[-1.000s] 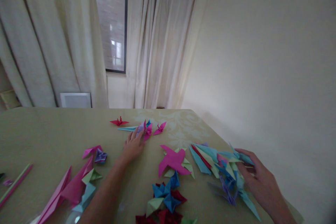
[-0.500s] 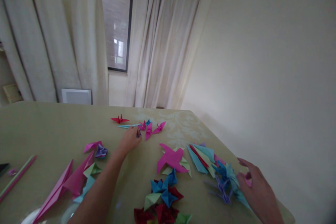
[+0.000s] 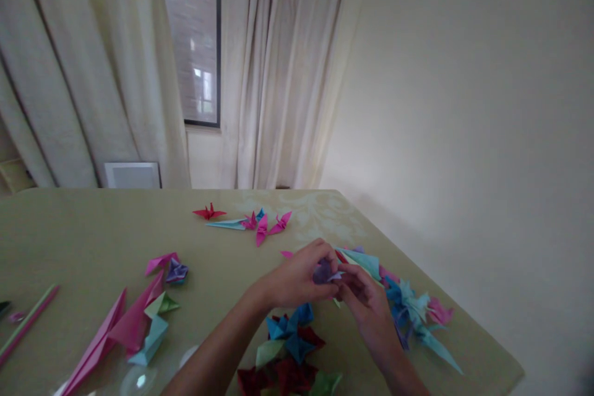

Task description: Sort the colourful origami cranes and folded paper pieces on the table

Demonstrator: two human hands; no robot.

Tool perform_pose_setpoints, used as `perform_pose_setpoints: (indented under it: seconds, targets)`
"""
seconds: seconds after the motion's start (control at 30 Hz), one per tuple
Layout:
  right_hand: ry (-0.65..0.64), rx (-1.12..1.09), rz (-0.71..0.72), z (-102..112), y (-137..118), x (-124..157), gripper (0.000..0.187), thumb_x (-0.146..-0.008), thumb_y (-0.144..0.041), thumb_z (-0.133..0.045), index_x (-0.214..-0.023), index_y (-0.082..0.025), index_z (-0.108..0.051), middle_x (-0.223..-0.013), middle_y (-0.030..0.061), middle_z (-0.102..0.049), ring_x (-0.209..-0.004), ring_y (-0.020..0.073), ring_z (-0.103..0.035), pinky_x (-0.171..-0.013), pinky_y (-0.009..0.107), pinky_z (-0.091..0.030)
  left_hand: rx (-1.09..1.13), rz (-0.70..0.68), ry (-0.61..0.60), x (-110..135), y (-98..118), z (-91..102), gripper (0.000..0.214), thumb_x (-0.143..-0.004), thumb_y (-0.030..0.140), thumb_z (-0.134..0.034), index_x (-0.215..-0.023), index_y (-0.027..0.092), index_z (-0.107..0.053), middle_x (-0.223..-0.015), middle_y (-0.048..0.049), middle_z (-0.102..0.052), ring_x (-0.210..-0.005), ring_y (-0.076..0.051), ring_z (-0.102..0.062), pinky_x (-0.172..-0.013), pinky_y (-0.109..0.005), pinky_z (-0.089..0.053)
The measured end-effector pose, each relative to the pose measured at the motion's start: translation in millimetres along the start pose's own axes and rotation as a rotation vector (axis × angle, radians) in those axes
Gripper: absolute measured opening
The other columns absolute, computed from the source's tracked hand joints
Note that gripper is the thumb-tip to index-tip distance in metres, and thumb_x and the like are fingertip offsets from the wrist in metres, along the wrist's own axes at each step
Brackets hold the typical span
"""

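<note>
My left hand (image 3: 297, 275) and my right hand (image 3: 364, 300) meet above the middle of the olive table (image 3: 93, 235). Both pinch a small purple folded paper piece (image 3: 323, 271) between their fingertips. Under the hands lies a pink paper pinwheel (image 3: 286, 253), mostly hidden. A heap of blue, dark red and green folded pieces (image 3: 290, 346) lies just in front of my wrists. To the right of my right hand is a pile of teal, blue and pink folded papers (image 3: 411, 309).
Small pink, red and teal paper cranes (image 3: 260, 223) lie at the far side of the table. Pink paper planes and a purple folded flower (image 3: 139, 315) sit at the left. The table's right edge (image 3: 445, 297) runs close to the wall; curtains and a window stand behind.
My left hand came back from the far cranes with a small purple piece. My right hand left the right-hand pile and joined it at the middle.
</note>
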State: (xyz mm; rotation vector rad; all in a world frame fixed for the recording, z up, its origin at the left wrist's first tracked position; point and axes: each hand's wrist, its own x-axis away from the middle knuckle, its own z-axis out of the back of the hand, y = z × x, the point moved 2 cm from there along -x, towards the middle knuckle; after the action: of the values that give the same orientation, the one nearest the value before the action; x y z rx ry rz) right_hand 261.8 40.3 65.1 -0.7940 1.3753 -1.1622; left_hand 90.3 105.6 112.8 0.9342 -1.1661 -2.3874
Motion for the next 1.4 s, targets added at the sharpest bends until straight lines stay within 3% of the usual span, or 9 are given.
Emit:
perform_pose_setpoints:
  seconds: [0.23,0.43,0.6,0.73,0.87,1.0,1.13,1.3,1.4]
  targets:
    - [0.189,0.149,-0.020,41.7,20.3,35.4,0.037,-0.083,-0.054,-0.081,-0.094,-0.020,-0.074,-0.086,0.0077,-0.075,-0.075,0.0246,-0.074,-0.071,0.033,-0.063,0.065,0.080,0.001,-3.5,-27.1,-6.6,0.020,-0.081,0.018,-0.074,-0.096,0.020,-0.060,-0.098,0.0004,-0.059,-0.092,-0.017,-0.055,-0.084,-0.028,-0.044]
    - [0.091,-0.008,0.004,42.7,17.1,53.4,0.057,-0.083,-0.050,-0.082,-0.132,-0.028,-0.063,-0.128,0.0157,-0.072,-0.099,0.0305,-0.077,-0.083,0.042,-0.066,0.136,-0.002,-0.040,-6.6,5.6,-52.4,0.021,-0.086,0.015,-0.072,-0.103,0.022,-0.063,-0.114,-0.0036,-0.061,-0.110,-0.020,-0.057,-0.096,-0.030,-0.046]
    - [0.114,0.100,0.007,45.1,25.5,60.1,0.046,-0.087,-0.051,-0.078,-0.123,-0.025,-0.069,-0.120,0.0143,-0.076,-0.105,0.0317,-0.076,-0.087,0.040,-0.066,0.157,0.053,-0.089,-3.0,20.1,-56.1,0.032,-0.098,0.025,-0.058,-0.130,0.027,-0.059,-0.132,-0.0074,-0.052,-0.123,-0.021,-0.054,-0.095,-0.031,-0.051]
    - [0.125,0.571,0.153,79.7,46.0,72.9,0.035,-0.090,-0.048,-0.073,-0.119,-0.029,-0.074,-0.119,0.0092,-0.077,-0.106,0.0317,-0.075,-0.095,0.043,-0.063,0.035,0.108,0.042,-4.1,-21.7,-25.8,0.037,-0.098,0.035,-0.058,-0.134,0.027,-0.057,-0.134,-0.0080,-0.053,-0.124,-0.022,-0.055,-0.105,-0.038,-0.050]
    - [0.090,0.974,0.262,117.0,64.8,84.6,0.050,-0.084,-0.060,-0.074,-0.128,-0.036,-0.072,-0.129,0.0091,-0.073,-0.116,0.0384,-0.070,-0.103,0.054,-0.057,-0.430,0.296,0.538,11.6,-100.4,11.6,0.036,-0.093,0.025,-0.056,-0.128,0.021,-0.059,-0.133,-0.0131,-0.057,-0.131,-0.032,-0.050,-0.118,-0.054,-0.038]
    - [0.313,1.107,0.171,146.9,76.9,87.0,0.076,-0.084,-0.074,-0.062,-0.147,-0.032,-0.056,-0.160,0.0139,-0.047,-0.144,0.0478,-0.044,-0.113,0.071,-0.040,-0.669,0.413,0.693,38.2,-156.9,22.7,0.042,-0.094,0.023,-0.052,-0.134,0.015,-0.056,-0.138,-0.0181,-0.053,-0.137,-0.034,-0.046,-0.120,-0.052,-0.035]
    - [0.604,0.983,-0.103,169.9,89.8,73.5,0.084,-0.090,-0.080,-0.045,-0.153,-0.025,-0.044,-0.163,0.0198,-0.033,-0.150,0.0489,-0.034,-0.114,0.076,-0.030,-0.741,0.458,0.697,48.7,-166.2,18.8,0.045,-0.095,0.026,-0.051,-0.139,0.014,-0.053,-0.142,-0.0188,-0.052,-0.136,-0.035,-0.047,-0.117,-0.052,-0.039]
    - [0.530,0.785,-0.039,175.8,103.3,42.4,0.088,-0.088,-0.081,-0.048,-0.149,-0.019,-0.042,-0.143,0.0173,-0.047,-0.151,0.0379,-0.031,-0.125,0.054,-0.026,-0.753,0.512,0.684,47.6,-157.9,15.7,0.045,-0.095,0.027,-0.052,-0.139,0.021,-0.053,-0.143,-0.0149,-0.053,-0.132,-0.034,-0.051,-0.112,-0.051,-0.042]
    - [0.491,0.749,-0.020,170.6,110.6,25.4,0.084,-0.086,-0.081,-0.052,-0.145,-0.021,-0.045,-0.142,0.0158,-0.046,-0.140,0.0369,-0.044,-0.124,0.053,-0.029,-0.727,0.527,0.699,48.1,-156.7,17.5,0.045,-0.094,0.026,-0.052,-0.139,0.021,-0.053,-0.142,-0.0142,-0.053,-0.135,-0.033,-0.049,-0.114,-0.050,-0.041]
